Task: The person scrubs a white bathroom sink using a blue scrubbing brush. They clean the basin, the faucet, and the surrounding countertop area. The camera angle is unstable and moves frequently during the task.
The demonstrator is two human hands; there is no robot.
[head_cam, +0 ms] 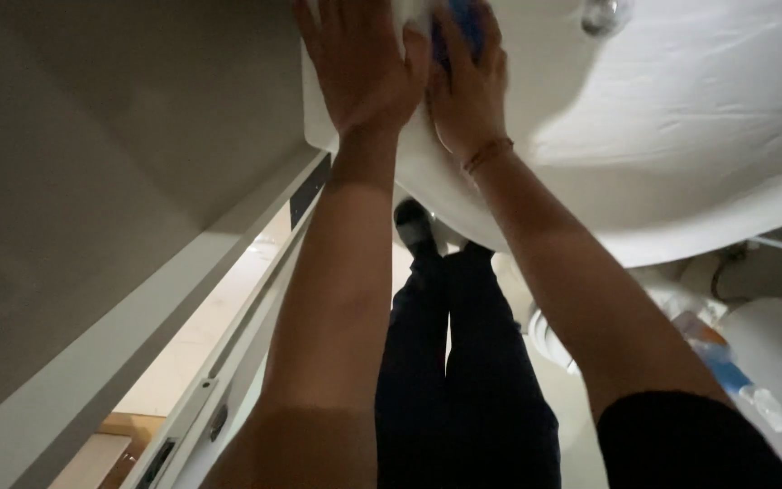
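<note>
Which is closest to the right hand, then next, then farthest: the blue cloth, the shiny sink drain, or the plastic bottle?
From the right hand, in the head view:
1. Blue cloth, under its fingers, touching.
2. Shiny drain, off to its right in the white sink.
3. Plastic bottle, far down on the right, beside the forearm.

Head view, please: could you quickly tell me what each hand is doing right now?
Left hand: open, palm flat on the white basin.
Right hand: pressing a blue cloth on the basin; grip cannot be told.
</note>
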